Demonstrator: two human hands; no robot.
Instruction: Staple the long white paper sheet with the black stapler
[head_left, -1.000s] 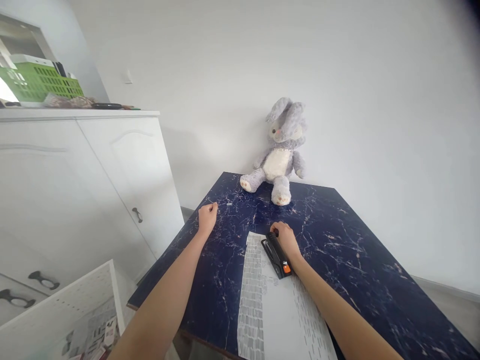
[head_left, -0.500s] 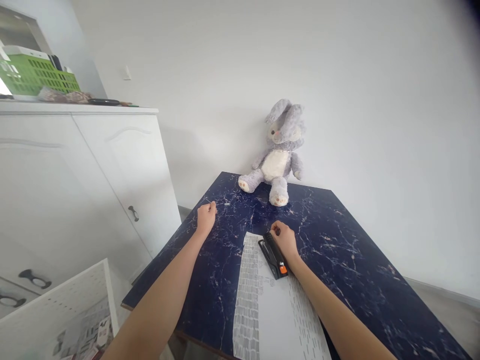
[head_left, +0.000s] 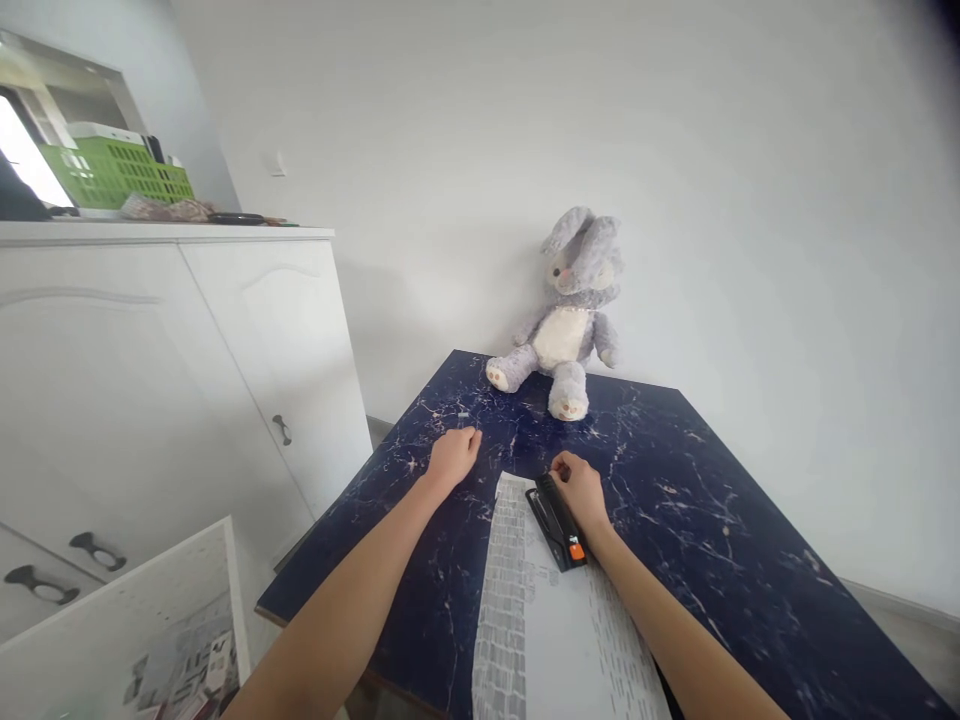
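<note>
A black stapler (head_left: pixel 556 525) with an orange piece at its near end lies on long printed paper sheets (head_left: pixel 555 640). My right hand (head_left: pixel 581 490) is closed at the stapler's far end, thumb and fingers curled against it. To the left, above the dark blue table, my left hand (head_left: pixel 454 455) is closed with thumb and fingers together. Whatever it pinches, if anything, is too small to make out. Just beyond that hand, a small pale strip (head_left: pixel 463 414), perhaps staples, rests on the table.
A plush rabbit (head_left: pixel 566 330) sits at the back of the marbled blue table (head_left: pixel 675 500), against the wall. At the left stand a white cabinet (head_left: pixel 277 330) with a green basket (head_left: pixel 112 172) on top and a white open bin (head_left: pixel 232 590) holding papers.
My left hand has moved right and nearer, away from the small strip and towards the stapler. The right hand stays at the stapler. The view has shifted slightly.
</note>
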